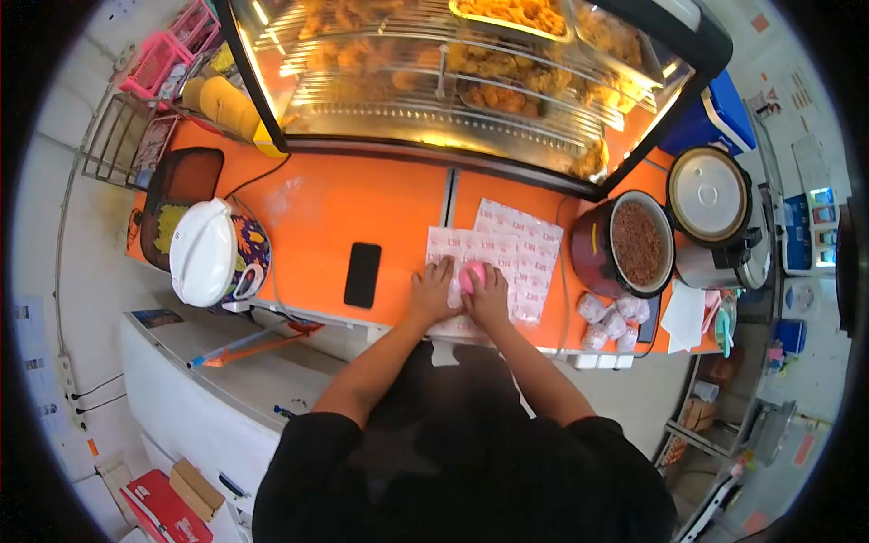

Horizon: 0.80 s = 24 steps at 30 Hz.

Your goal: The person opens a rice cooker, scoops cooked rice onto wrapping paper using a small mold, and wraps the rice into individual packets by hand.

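My left hand (433,291) rests on a sheet of white paper with pink print (459,242), near the counter's front edge. Its fingers are extended forward on the sheet. Beside it, my right hand (489,297) has its fingers curled round a small pink round thing (472,274), whose exact kind I cannot make out. Something whitish shows between the two hands, partly hidden by them. More printed sheets (536,258) lie overlapping to the right. Several paper-wrapped balls (611,322) sit in a cluster further right, below an open cooker pot (639,242) filled with reddish-brown grains.
A black phone (362,275) lies on the orange counter (317,204) left of my hands. A lidded white pot (205,253) stands farther left. The lit glass food warmer (380,136) spans the back. At right are a second cooker (711,195) and white paper (682,317).
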Each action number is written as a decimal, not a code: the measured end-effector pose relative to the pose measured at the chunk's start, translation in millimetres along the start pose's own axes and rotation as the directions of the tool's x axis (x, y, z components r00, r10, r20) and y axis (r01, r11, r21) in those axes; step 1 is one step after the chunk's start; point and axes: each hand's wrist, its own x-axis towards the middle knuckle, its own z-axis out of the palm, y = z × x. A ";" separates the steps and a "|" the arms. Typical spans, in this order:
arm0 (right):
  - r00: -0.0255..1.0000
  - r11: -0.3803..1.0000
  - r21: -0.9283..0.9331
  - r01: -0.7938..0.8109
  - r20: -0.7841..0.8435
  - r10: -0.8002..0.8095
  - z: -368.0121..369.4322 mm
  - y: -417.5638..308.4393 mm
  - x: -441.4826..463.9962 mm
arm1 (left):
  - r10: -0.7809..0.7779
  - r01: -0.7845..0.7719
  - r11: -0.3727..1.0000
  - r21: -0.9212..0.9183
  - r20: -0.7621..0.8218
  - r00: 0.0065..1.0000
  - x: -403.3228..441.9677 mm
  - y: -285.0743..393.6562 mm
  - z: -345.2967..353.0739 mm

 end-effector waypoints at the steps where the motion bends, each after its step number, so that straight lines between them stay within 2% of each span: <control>1: 0.999 0.998 -0.053 0.029 0.027 -0.027 -8.6 -2.4 3.5 | 0.009 -0.009 1.000 0.001 0.027 1.000 -2.0 -1.4 -3.8; 2: 0.997 0.999 -0.031 0.032 0.069 -0.029 -12.6 0.6 2.1 | 0.012 -0.012 1.000 -0.001 0.042 0.999 -3.2 0.1 -6.0; 4: 0.995 1.000 -0.025 0.005 0.098 -0.002 -1.9 9.6 3.4 | 0.034 -0.031 0.999 0.035 -0.076 0.997 -2.4 -2.4 13.4; 5: 0.997 0.998 -0.060 0.023 0.077 -0.019 1.4 11.4 0.5 | 0.018 -0.021 0.997 -0.078 -0.047 0.999 -0.8 0.8 -9.2; 6: 0.999 0.996 -0.081 0.029 0.036 -0.026 22.6 24.6 -5.4 | 0.032 -0.049 0.995 -0.092 -0.173 0.984 10.1 -0.6 8.8; 7: 0.998 0.995 -0.094 0.014 0.062 -0.008 13.4 16.3 -3.8 | 0.061 -0.066 0.997 -0.034 -0.129 0.990 16.8 -1.7 3.2; 8: 0.992 0.997 -0.078 -0.010 0.123 0.020 3.0 9.5 -1.8 | 0.172 -0.155 0.974 0.168 -0.091 0.981 23.9 -1.6 -5.2; 9: 0.993 0.996 -0.094 -0.001 0.118 0.012 -2.7 5.5 -1.3 | 0.186 -0.171 0.980 -0.103 0.166 0.968 42.3 0.3 -21.7; 11: 0.994 0.995 -0.098 0.009 0.114 0.002 -10.3 2.1 2.7 | 0.415 -0.407 0.867 -0.288 -0.038 0.909 75.3 -10.7 5.6; 13: 0.993 0.997 -0.075 0.009 0.120 0.000 -14.5 1.9 2.7 | 0.519 -0.513 0.837 -0.190 -0.019 0.854 118.8 -14.9 67.5; 14: 0.992 0.998 -0.068 0.006 0.124 0.002 -14.6 2.1 4.8 | 0.566 -0.561 0.816 -0.142 -0.004 0.824 138.1 -17.1 77.1; 17: 0.994 0.999 -0.035 0.034 0.109 -0.030 -5.4 12.3 8.5 | 0.509 -0.481 0.859 -0.172 0.194 0.839 138.8 -6.8 34.9; 19: 0.994 0.996 0.015 0.093 0.054 -0.094 7.9 17.6 2.7 | 0.470 -0.467 0.880 -0.088 0.302 0.829 121.0 5.1 -4.4; 20: 0.987 0.990 0.016 0.137 0.084 -0.138 6.2 15.9 3.3 | 0.443 -0.460 0.887 -0.044 0.358 0.822 116.8 6.2 -21.1; 21: 0.977 0.984 0.018 0.179 0.112 -0.180 1.4 13.3 2.5 | 0.537 -0.590 0.805 0.068 0.341 0.772 145.1 -3.1 36.7; 22: 0.966 0.976 0.020 0.218 0.141 -0.219 -0.7 13.7 0.9 | 0.501 -0.551 0.834 0.026 0.383 0.776 140.0 0.2 11.7; 23: 0.950 0.954 0.105 0.280 0.110 -0.291 -2.5 15.3 0.2 | 0.466 -0.510 0.860 -0.016 0.428 0.774 130.5 5.3 -10.7; 24: 0.930 0.940 0.135 0.313 0.160 -0.332 -9.6 19.5 2.7 | 0.431 -0.464 0.884 -0.054 0.474 0.767 121.7 8.9 -34.5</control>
